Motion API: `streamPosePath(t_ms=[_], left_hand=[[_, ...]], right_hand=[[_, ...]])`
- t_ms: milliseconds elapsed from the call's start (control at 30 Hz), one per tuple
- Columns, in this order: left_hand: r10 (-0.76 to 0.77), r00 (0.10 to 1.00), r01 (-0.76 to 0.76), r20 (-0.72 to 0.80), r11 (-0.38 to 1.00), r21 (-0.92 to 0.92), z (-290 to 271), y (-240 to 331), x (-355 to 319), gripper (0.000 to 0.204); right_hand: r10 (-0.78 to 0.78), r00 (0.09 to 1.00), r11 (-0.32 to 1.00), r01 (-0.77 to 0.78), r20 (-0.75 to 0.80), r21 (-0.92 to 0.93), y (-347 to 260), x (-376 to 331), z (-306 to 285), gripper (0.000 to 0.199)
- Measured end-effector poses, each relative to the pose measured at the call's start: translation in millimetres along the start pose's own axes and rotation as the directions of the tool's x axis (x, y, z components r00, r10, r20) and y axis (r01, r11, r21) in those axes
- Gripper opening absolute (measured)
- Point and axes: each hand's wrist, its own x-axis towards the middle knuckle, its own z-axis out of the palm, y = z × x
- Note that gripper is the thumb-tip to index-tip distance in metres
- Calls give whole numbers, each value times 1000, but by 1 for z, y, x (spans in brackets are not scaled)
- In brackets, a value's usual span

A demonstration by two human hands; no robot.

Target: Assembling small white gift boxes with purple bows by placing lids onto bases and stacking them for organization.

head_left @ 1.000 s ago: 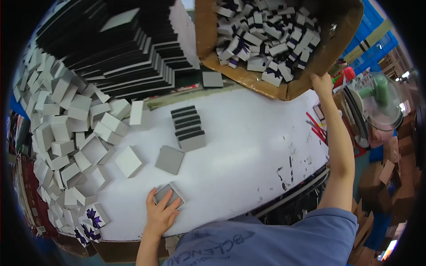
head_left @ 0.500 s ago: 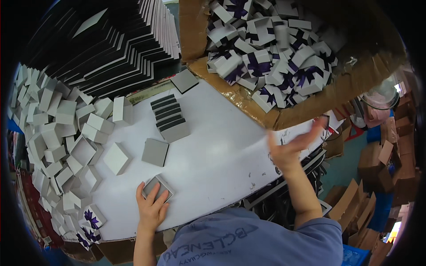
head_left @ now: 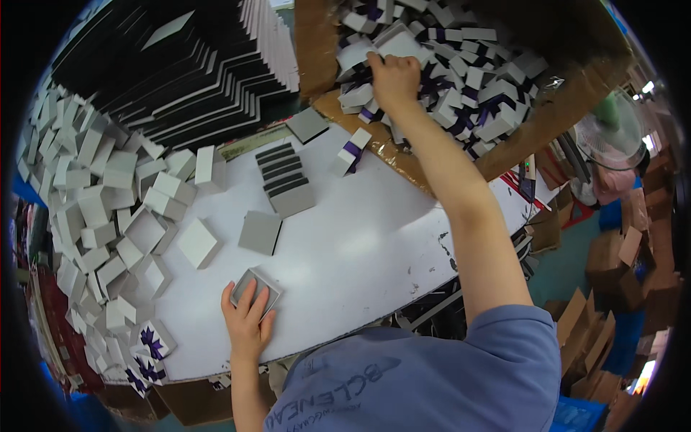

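My left hand [head_left: 248, 317] holds a small open white box [head_left: 268, 282] at the table's near side, fingers reaching into its grey inside and thumb along its outer wall. My right hand [head_left: 396, 78] reaches into the large cardboard carton [head_left: 403, 160], fingers bent over the edge of a white box [head_left: 397, 42]. My fingertips are partly hidden there. Several white boxes with purple ribbon bows [head_left: 497, 108] fill the carton. Another ribboned white box [head_left: 353, 150] is at the carton's near left edge, over the table.
Plain white boxes [head_left: 119, 169] are heaped at the left, with a few bowed ones [head_left: 155, 342] below. Grey square pieces [head_left: 260, 232] and a row of grey-and-black pieces [head_left: 288, 189] lie mid-table. Black-and-white sheets [head_left: 194, 79] stack behind. A fan [head_left: 612, 129] stands at right.
My right hand has swung from the table's right side up and left into the carton. A ribboned box now shows at the carton's near edge. My left hand stays on its box.
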Motion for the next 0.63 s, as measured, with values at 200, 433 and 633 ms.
streamPosePath(t_ms=[200, 433, 633], left_hand=[[-7, 1000, 6, -19, 997, -82, 3, -5, -7, 36], [-140, 990, 138, -2, 976, 167, -13, 9, -24, 40], [-150, 988, 149, 17, 947, -283, -9, -20, -35, 62]], right_hand=[[-102, 992, 924, 69, 69, 376, -17, -27, -48, 23], [88, 992, 534, -123, 90, 837, -82, -75, -129, 34], [-769, 425, -349, -905, 478, 243, -178, -110, -201, 50]])
